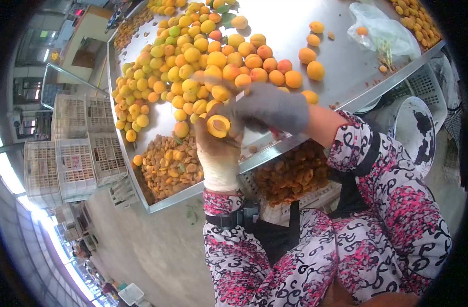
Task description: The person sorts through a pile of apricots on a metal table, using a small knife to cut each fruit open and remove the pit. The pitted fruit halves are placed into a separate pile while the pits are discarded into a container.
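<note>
My left hand [218,146], in a pale glove, is closed around a halved apricot [218,126] with its cut face and brown pit showing. My right hand [267,108], in a grey glove, is right beside it; its fingers are smeared by motion. Behind both hands a large heap of whole apricots [193,53] lies on the metal table [341,66]. Near the table's front left corner sits a pile of small brown pieces and apricot bits [170,166].
Below the table edge a crate holds dark orange pieces [292,174]. A plastic bag [385,30] lies at the right of the table, with a white basin [415,135] beyond the edge. Stacked crates [75,163] stand at the left.
</note>
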{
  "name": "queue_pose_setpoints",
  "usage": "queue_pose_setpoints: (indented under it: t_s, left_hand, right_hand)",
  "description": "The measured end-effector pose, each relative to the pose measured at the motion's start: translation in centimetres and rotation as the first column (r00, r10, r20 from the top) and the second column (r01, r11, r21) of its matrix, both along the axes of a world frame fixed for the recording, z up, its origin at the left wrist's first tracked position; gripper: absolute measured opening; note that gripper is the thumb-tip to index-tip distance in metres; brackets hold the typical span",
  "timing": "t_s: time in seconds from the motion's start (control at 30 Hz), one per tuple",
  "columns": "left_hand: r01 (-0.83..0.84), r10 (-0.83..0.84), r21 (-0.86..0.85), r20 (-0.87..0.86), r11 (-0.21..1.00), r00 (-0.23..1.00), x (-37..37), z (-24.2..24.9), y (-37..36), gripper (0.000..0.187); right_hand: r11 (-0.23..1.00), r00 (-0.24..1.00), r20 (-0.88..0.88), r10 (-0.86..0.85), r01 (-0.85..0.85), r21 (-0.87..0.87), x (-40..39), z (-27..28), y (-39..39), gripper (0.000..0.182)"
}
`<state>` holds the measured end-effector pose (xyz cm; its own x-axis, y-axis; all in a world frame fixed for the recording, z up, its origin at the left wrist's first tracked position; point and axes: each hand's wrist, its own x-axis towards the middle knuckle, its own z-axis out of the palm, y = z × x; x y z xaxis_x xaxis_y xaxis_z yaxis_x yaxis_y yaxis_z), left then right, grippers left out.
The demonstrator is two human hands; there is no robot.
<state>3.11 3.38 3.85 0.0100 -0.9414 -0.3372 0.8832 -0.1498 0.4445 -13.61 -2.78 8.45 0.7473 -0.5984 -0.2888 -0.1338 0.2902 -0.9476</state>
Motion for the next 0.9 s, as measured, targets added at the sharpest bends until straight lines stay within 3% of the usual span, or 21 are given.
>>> queue_pose_setpoints:
  t_s: [0.07, 0.1, 0.17, 0.2, 0.27, 0.4, 0.47, 0.53, 0.6, 0.63, 0.67, 0.7, 0.77, 0.83, 0.87, 0.9]
  left_hand:
    - [0.187, -0.187, -0.094, 0.012, 0.978, 0.982, -0.1, -1.2, 0.0, 0.049]
    - [0.171, -0.170, -0.041, 0.032, 0.984, 0.985, -0.6, -1.7, -0.1, 0.052]
    - [0.237, -0.234, -0.031, 0.086, 0.971, 0.969, -1.0, -1.5, 0.0, 0.052]
    - [0.295, -0.289, -0.021, 0.144, 0.955, 0.946, -1.3, -1.0, 0.1, 0.053]
    - [0.318, -0.307, -0.040, 0.171, 0.947, 0.936, -2.2, 0.1, 0.3, 0.053]
    - [0.238, -0.249, 0.090, 0.131, 0.967, 0.960, -2.4, -0.6, 0.7, 0.044]
    - [0.389, -0.376, -0.012, 0.232, 0.921, 0.897, -2.3, -1.0, 0.7, 0.048]
    - [0.358, -0.366, 0.079, 0.168, 0.930, 0.915, -2.5, -0.5, 0.7, 0.043]
    - [0.328, -0.348, 0.172, 0.104, 0.929, 0.932, -2.4, -1.3, 0.9, 0.038]
    - [0.329, -0.235, -0.018, 0.661, 0.944, 0.712, -2.0, -3.2, 1.3, 0.040]
    - [0.423, 0.061, -0.176, 0.961, 0.889, 0.271, -2.2, -3.6, 1.3, 0.044]
    - [0.423, 0.060, -0.175, 0.961, 0.889, 0.271, -2.2, -3.8, 1.4, 0.044]
    - [0.450, 0.187, -0.236, 0.971, 0.861, 0.151, -2.4, -3.5, 1.3, 0.048]
    - [0.483, 0.320, -0.294, 0.947, 0.825, 0.031, -2.6, -2.8, 0.9, 0.052]
    - [0.502, 0.383, -0.319, 0.923, 0.804, -0.026, -2.6, -2.6, 0.7, 0.054]
    - [0.501, 0.385, -0.320, 0.923, 0.804, -0.028, -2.4, -2.8, 0.8, 0.054]
  right_hand:
    - [0.953, 0.896, 0.341, -0.285, 0.304, -0.002, 0.1, -0.2, -0.8, 0.037]
    - [0.951, 0.896, 0.336, -0.291, 0.310, -0.002, 0.0, 0.1, -1.0, 0.037]
    - [0.886, 0.785, 0.416, -0.460, 0.436, 0.157, 0.0, 0.8, -1.4, 0.037]
    - [0.884, 0.783, 0.414, -0.464, 0.442, 0.155, 0.2, 0.9, -1.5, 0.037]
    - [0.786, 0.675, 0.456, -0.581, 0.611, 0.097, 0.4, 0.8, -1.6, 0.031]
    - [0.833, 0.702, 0.456, -0.548, 0.507, 0.220, 0.1, 1.1, -1.7, 0.023]
    - [0.816, 0.652, 0.503, -0.567, 0.527, 0.237, 0.5, 1.0, -1.4, 0.019]
    - [0.783, 0.713, 0.463, -0.527, 0.618, -0.060, 0.6, 1.4, -1.2, 0.017]
    - [0.825, 0.744, 0.426, -0.515, 0.565, 0.009, 0.0, 2.6, -1.0, 0.016]
    - [0.858, 0.776, 0.390, -0.496, 0.508, 0.080, -0.2, 3.0, -0.9, 0.015]
    - [0.857, 0.775, 0.390, -0.497, 0.508, 0.081, -0.2, 3.0, -0.8, 0.015]
    - [0.869, 0.795, 0.368, -0.483, 0.488, 0.086, -0.2, 3.0, -0.8, 0.014]
    - [0.880, 0.813, 0.348, -0.467, 0.466, 0.093, 0.1, 2.8, -0.6, 0.012]
    - [0.840, 0.686, 0.495, -0.533, 0.499, 0.213, 0.9, 2.1, -0.5, 0.030]
    - [0.841, 0.686, 0.497, -0.531, 0.497, 0.212, 0.8, 2.4, -0.6, 0.030]
    - [0.854, 0.748, 0.414, -0.519, 0.477, 0.210, 0.4, 2.9, -0.6, 0.018]
